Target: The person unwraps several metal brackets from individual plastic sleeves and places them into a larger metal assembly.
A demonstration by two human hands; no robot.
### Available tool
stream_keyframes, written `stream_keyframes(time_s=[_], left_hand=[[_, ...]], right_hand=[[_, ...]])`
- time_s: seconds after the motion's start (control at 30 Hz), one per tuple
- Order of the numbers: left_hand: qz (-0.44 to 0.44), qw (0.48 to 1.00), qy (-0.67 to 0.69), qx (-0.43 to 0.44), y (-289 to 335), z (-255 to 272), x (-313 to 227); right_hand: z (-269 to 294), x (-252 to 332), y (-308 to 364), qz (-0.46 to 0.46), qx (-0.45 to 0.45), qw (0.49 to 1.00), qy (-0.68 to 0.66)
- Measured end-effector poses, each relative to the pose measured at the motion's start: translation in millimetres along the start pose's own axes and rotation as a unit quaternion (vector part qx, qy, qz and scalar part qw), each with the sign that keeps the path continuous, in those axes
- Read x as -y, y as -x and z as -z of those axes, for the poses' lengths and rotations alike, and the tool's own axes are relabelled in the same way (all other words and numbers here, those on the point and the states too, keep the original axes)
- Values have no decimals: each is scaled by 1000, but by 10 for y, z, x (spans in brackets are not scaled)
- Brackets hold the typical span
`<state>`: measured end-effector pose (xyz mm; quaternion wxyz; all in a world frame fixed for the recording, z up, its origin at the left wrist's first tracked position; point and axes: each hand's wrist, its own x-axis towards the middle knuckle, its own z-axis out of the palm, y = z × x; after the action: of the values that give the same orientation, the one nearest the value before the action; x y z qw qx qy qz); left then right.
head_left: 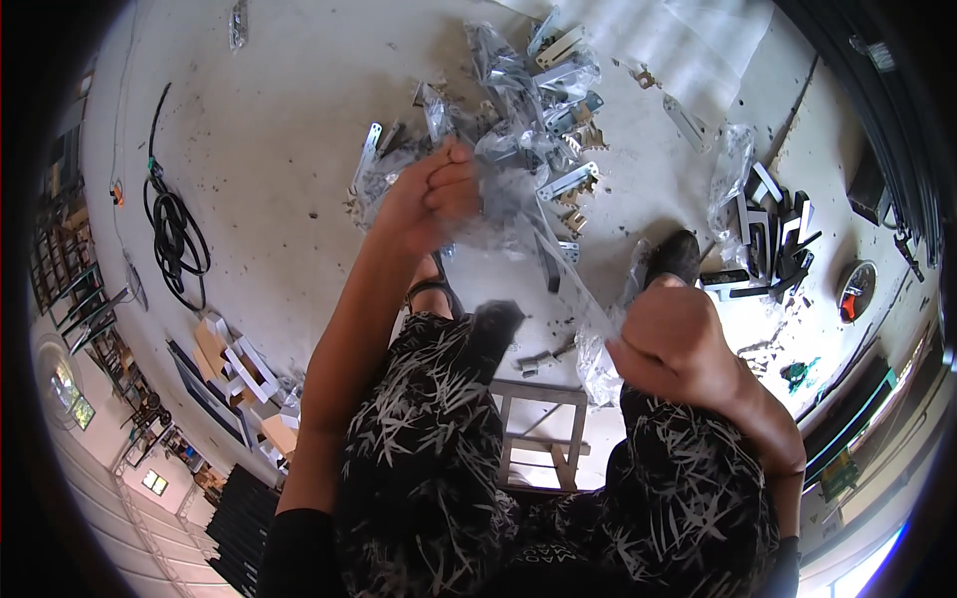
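I've my left hand [439,197] clenched at eleven o'clock, right hand [673,341] at three, apparently gripping clear crinkled plastic film [510,209]: looks light, slippery, best held by bunched ends.

A workshop: metal brackets [570,181] litter the floor [289,80], a black cable [177,239] lies coiled, and long dark bars [882,100] line the right.

Wrap [597,369]: clear thin plastic, glossy, crinkled. Brackets [568,181]: bare metal look, smooth, shiny. Trousers [414,424]: matt cloth. Floor [269,130]: hard, mostly smooth, low sheen, gritty specks.
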<state>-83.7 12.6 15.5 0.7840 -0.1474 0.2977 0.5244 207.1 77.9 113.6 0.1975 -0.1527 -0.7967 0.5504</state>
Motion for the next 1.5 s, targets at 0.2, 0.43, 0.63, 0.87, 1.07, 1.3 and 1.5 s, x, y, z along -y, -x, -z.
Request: stream_keyframes(time_s=[0.2,0.43,0.63,0.87,1.07,1.3,1.5], left_hand=[[96,987,-56,119,-74,-628,195],[57,959,-221,167,-113,-827,630],[-49,688,-683,241,67,-1217,853],[-184,472,-834,217,91,-996,658],[-134,702,-676,180,326,-1067,650],[-114,617,-685,371,144,-1366,1102],[-102,966,-230,56,70,-935,601]], right_hand=[[-156,-495,73,-350,-13,931,-104],[-591,-608,-133,-525,32,633,-568],[-454,-857,161,-404,-37,867,-290],[-2,-429,397,-542,44,792,-278],[57,-255,508,-475,14,874,-101],[-194,-610,353,-446,-112,888,-18],[-78,-279,521,-419,-30,906,-50]])
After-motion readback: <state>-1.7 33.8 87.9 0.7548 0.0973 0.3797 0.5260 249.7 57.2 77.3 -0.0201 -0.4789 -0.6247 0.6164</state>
